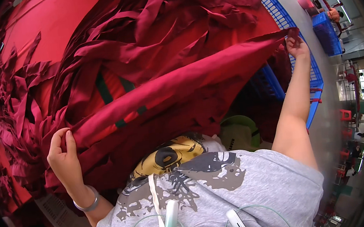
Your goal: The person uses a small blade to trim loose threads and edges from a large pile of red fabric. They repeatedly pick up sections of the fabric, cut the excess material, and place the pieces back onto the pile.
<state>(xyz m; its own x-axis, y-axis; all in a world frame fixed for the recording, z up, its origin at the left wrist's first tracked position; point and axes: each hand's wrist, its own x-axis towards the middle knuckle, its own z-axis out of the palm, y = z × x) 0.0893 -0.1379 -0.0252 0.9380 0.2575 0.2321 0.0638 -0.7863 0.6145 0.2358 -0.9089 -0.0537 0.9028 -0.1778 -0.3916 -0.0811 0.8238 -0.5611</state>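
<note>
A long dark red fabric strip (178, 79) is stretched between my two hands, slanting up from lower left to upper right. My left hand (62, 149) pinches its near end, thumb against the bent fingers. Out at the far right, my right hand (296, 45) is closed on the other end, with that arm nearly straight. Beneath and beyond the strip lies a tangled heap of more dark red strips (138, 42), spread over a brighter red cloth surface (59, 24). Green bands (103, 87) show on red material under the strip.
A blue plastic basket (274, 6) stands along the right side, with red fabric in it. Farther right are stacked blue crates (326, 34), red stools (346, 115) and people working. A green-rimmed cap (242, 131) sits close to my body.
</note>
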